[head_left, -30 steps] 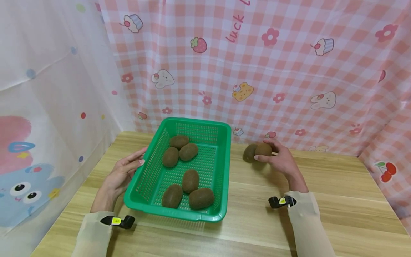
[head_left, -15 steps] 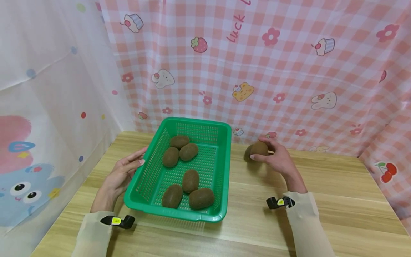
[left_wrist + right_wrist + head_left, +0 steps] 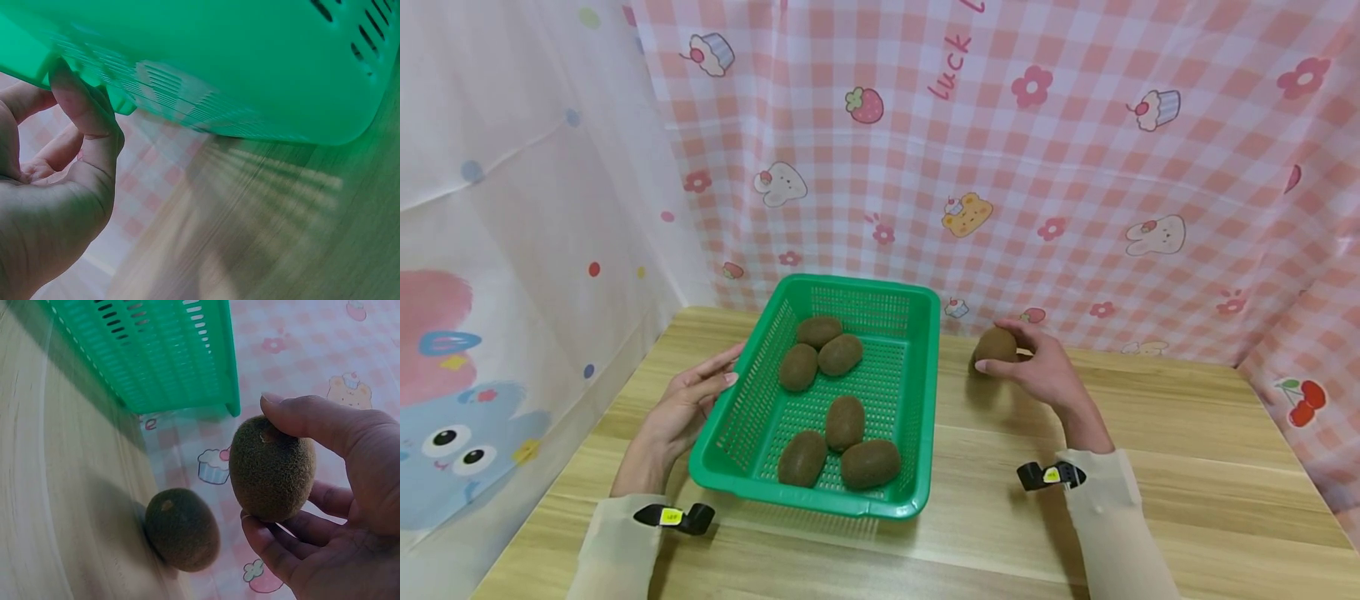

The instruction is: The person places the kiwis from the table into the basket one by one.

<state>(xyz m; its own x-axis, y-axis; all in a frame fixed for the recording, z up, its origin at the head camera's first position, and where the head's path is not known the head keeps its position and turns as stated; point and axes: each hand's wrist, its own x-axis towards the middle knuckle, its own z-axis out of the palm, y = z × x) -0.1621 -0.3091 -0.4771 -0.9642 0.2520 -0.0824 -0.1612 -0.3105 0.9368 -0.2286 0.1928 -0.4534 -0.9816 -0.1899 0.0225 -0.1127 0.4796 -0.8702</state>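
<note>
- A person sits at a wooden counter (image 3: 1150,433) in front of pink checked cloth printed with cartoons.
- A green basket (image 3: 917,400) stands on the counter and holds six brown kiwis (image 3: 845,421), in two loose clusters.
- The left hand (image 3: 688,400) rests against the basket's left wall, fingers straight and holding nothing, seemingly to steady it.
- The right hand (image 3: 1045,371) holds one kiwi (image 3: 996,344) off the counter, just right of the basket, pinched between thumb and curled fingers.
- The right wrist view shows what the head view hides: a second kiwi (image 3: 181,529) lying on the counter right behind the raised one, near the backdrop.
- The left wrist view shows the thumb (image 3: 84,109) pressed against the basket's wall below its rim, a contact the head view leaves unclear.
</note>
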